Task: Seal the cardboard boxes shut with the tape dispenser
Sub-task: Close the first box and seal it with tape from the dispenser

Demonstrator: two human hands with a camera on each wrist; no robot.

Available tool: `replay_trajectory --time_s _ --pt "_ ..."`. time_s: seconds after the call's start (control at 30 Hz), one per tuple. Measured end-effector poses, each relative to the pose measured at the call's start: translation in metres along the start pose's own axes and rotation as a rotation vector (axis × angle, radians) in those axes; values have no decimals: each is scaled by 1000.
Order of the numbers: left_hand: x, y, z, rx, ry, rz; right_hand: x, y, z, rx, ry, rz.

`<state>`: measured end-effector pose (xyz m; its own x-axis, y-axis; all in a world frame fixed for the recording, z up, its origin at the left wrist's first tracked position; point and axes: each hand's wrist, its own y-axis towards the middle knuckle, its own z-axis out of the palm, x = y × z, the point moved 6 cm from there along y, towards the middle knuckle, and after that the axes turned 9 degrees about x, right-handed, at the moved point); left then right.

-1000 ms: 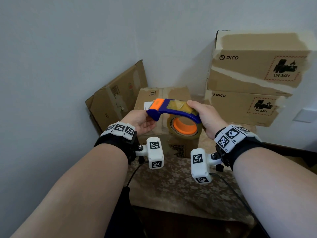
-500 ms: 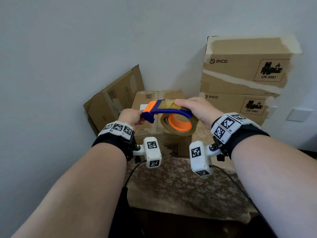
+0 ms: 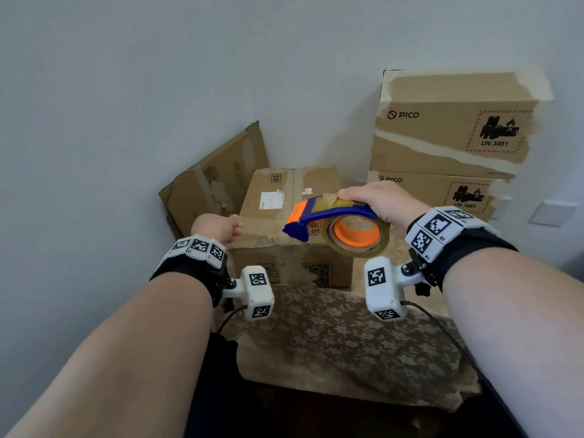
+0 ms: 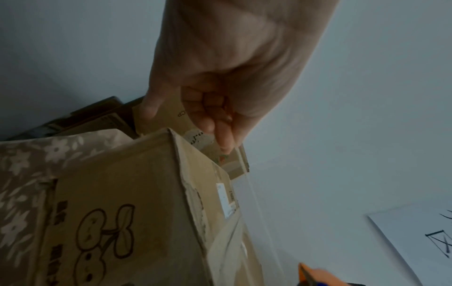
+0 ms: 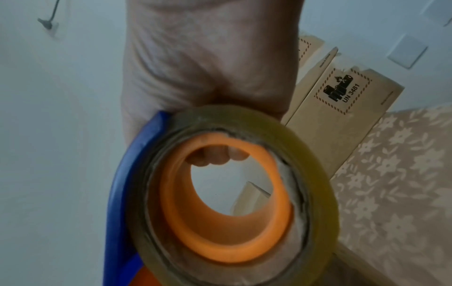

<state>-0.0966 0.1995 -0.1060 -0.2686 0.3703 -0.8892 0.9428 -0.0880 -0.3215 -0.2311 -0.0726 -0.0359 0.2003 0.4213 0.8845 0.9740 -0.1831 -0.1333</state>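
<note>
My right hand [image 3: 382,200] grips the blue and orange tape dispenser [image 3: 331,216] from above, holding it over the small brown box [image 3: 284,210] in the middle. Its clear tape roll [image 5: 232,193] fills the right wrist view, with my fingers curled over the frame. To the left of the dispenser, my left hand [image 3: 218,227] is curled above the box's left edge. In the left wrist view its fingers [image 4: 220,135] pinch the end of a clear tape strip [image 4: 254,203], which stretches down to the dispenser's orange nose [image 4: 315,276].
Two stacked PICO boxes [image 3: 452,128] stand at the back right against the wall. A flattened cardboard box [image 3: 215,181] leans in the left corner. A floral cloth [image 3: 331,336] covers the table in front of the small box.
My left hand has drawn away leftwards from the dispenser's nose with the tape end. The right hand and dispenser have shifted to the right.
</note>
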Motion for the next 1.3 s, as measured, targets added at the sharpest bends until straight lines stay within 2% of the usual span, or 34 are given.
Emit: replay_trajectory --time_s 0.27,0.4,0.6,0.93,1.3 --pt "11 -3 17 72 -166 -20 -7 5 -3 -27 -28 28" --pt "9 4 22 33 -171 34 -11 8 -7 -55 3 50" --pt "10 11 26 72 -363 68 -10 14 -6 -95 50 59" --pt "33 35 -27 -82 -182 74 10 38 36 -75 51 56" --pt "50 45 -28 -67 -141 90 18 50 49 -59 -8 83"
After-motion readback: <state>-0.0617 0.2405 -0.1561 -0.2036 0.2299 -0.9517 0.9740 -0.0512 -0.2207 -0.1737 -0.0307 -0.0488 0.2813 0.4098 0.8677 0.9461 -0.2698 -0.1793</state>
